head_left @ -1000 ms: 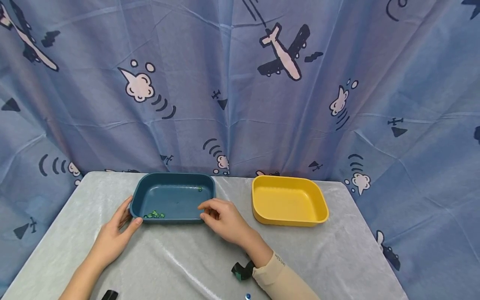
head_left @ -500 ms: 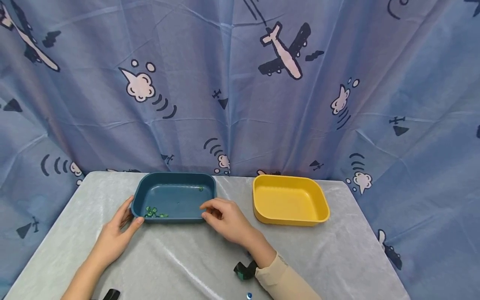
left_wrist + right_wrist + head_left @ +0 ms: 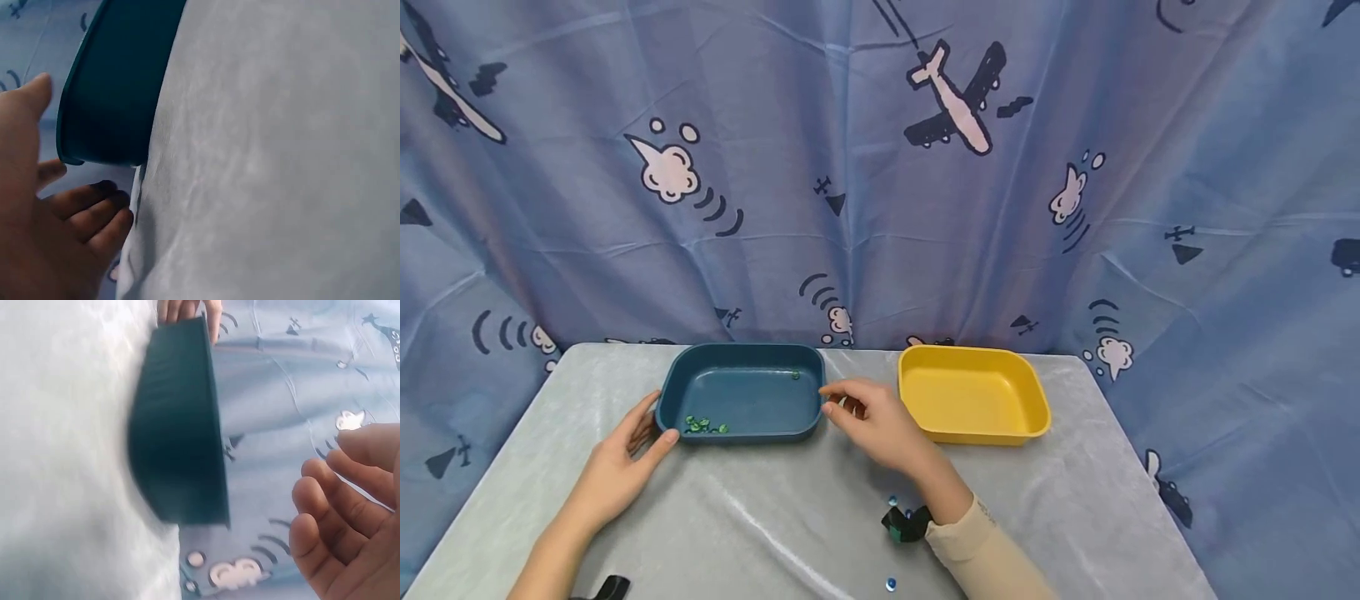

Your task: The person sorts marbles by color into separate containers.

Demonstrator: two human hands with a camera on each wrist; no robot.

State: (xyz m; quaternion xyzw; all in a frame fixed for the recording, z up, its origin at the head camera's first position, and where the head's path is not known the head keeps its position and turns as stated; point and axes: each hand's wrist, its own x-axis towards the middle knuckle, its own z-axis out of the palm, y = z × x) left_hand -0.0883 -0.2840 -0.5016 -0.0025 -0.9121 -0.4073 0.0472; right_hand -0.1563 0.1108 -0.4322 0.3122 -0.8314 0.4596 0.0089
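A dark teal tray (image 3: pixel 752 433) stands on the table, with several small green bead-like pieces (image 3: pixel 700 425) in its front left corner and one green piece (image 3: pixel 795 375) near its back right. My left hand (image 3: pixel 617 471) is at the tray's left end, thumb by the front corner and fingers along the side. In the left wrist view its fingers are spread, relaxed, beside the tray wall (image 3: pixel 119 94). Just off the tray's right end is my right hand (image 3: pixel 880 425). The right wrist view shows its fingers loosely bent, holding nothing, apart from the tray (image 3: pixel 178 425).
A yellow tray (image 3: pixel 973 437) stands to the right, behind my right hand. Small blue beads (image 3: pixel 891 584) lie on the pale cloth near the front, by a black device (image 3: pixel 904 524) at my right wrist. A printed blue curtain (image 3: pixel 760 167) hangs behind the table.
My right hand has moved right, off the tray's right end. The green pieces at the left have shifted within their corner. My left hand has stayed by the tray.
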